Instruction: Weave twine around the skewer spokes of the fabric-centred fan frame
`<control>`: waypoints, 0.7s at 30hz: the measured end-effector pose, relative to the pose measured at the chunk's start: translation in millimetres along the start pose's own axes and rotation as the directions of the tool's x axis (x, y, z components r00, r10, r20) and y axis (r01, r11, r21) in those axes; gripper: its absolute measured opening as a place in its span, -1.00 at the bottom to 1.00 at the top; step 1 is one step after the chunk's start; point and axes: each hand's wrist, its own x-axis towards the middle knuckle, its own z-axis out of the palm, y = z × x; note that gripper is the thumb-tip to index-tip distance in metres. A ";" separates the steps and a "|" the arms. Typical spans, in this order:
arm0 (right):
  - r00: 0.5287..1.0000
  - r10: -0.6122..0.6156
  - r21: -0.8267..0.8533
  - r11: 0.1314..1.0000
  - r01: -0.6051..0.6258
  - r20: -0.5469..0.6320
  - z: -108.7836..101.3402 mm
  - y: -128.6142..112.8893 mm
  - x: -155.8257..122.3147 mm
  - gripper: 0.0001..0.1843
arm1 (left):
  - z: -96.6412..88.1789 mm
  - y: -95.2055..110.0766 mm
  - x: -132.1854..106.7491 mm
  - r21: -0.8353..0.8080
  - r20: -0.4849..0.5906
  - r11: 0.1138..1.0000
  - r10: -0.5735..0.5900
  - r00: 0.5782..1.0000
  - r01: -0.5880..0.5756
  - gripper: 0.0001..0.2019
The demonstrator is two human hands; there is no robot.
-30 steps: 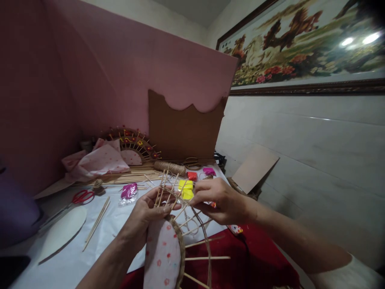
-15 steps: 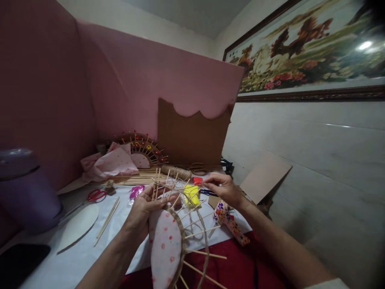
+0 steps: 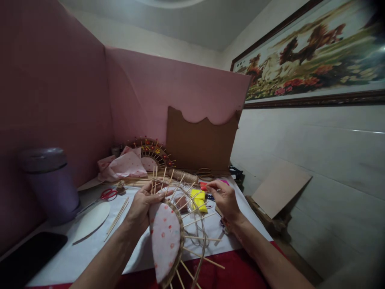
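Note:
My left hand (image 3: pixel 144 206) grips the upper edge of a half-round panel (image 3: pixel 166 239) covered in white cloth with red-pink spots. Thin wooden sticks (image 3: pixel 202 257) fan out from its curved rim, and a strand of twine (image 3: pixel 205 230) runs across them in an arc. My right hand (image 3: pixel 224 198) is raised right of the sticks, thumb and forefinger pinched together. What lies between those fingertips is too small to make out. Just behind them shows a red packet (image 3: pixel 203 186). Yellow packets (image 3: pixel 199 200) lie beyond the sticks.
A purple tumbler (image 3: pixel 51 184), a black phone (image 3: pixel 34 255), red-handled scissors (image 3: pixel 108 194) and a cream oval piece (image 3: pixel 92 220) are on the left. Behind are a twine roll (image 3: pixel 185 177), a finished-looking decorated fan (image 3: pixel 153 150), spotted cloth (image 3: pixel 128 164) and brown cardboard (image 3: pixel 201 140).
The view has turned, so the background sits farther right and lower. Both hands keep nearly the same pose around the half-round panel. My right forearm now covers most of the flower-patterned object.

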 end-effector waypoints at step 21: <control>0.868 0.238 0.640 0.596 -0.485 0.436 -18.6 -40.9 -5.1 -0.36 | 18.4 5.4 -11.2 -0.050 0.063 0.997 -0.048 0.997 0.051 -0.60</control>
